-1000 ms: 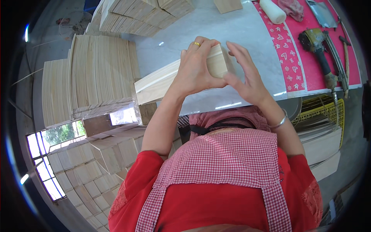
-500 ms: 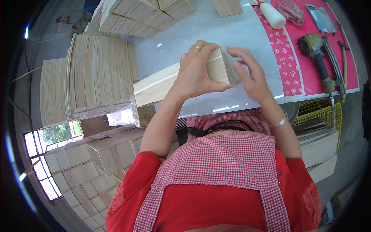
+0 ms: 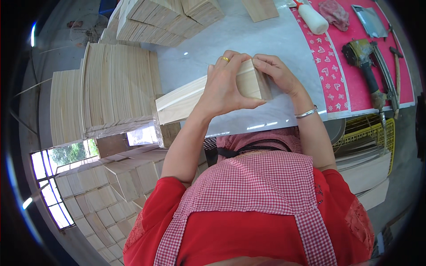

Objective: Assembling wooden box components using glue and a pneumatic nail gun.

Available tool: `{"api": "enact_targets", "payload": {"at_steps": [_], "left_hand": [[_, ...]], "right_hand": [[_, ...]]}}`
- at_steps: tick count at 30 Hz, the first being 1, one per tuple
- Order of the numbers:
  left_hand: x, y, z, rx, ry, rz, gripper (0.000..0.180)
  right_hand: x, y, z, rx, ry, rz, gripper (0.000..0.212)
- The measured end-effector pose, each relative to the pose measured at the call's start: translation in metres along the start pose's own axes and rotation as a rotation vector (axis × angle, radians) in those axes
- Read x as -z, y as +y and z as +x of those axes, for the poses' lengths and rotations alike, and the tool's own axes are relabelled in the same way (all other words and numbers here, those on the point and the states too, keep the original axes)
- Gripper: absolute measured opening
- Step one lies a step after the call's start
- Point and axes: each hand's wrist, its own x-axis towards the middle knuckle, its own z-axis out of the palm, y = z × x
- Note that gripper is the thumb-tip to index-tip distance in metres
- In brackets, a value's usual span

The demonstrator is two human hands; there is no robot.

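Note:
A long pale wooden box piece (image 3: 186,99) made of thin boards lies across the grey table (image 3: 266,40), running from lower left to upper right. My left hand (image 3: 224,86), with a gold ring, wraps over its right end from the left side. My right hand (image 3: 275,73), a silver bangle at its wrist, presses its fingers on the same end from the right. Both hands grip the end of the piece together.
Stacks of thin wooden boards (image 3: 115,88) stand at the left and at the far edge (image 3: 164,17). On a red patterned mat (image 3: 350,53) lie a nail gun (image 3: 364,57), a white glue bottle (image 3: 313,17), a cloth and a metal blade. Finished wooden boxes (image 3: 102,195) pile low left.
Both hands with the wooden piece have shifted slightly up and to the right; the right hand's fingers have closed in onto the end of the piece.

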Motion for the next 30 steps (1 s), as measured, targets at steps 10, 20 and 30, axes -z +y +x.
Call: {"api": "enact_targets", "payload": {"at_steps": [10,20,30], "left_hand": [[0.001,-0.001,0.000,-0.003,0.003,-0.003,0.088],[-0.002,-0.002,0.003,-0.009,0.006,-0.015,0.088],[-0.004,-0.006,-0.002,-0.039,0.066,0.032,0.086]], "right_hand": [[0.007,0.007,-0.007,0.046,-0.001,-0.060,0.032],[0.011,-0.015,-0.030,0.018,-0.059,-0.232,0.087],[0.051,-0.054,-0.085,0.298,0.563,-1.022,0.054]]}}
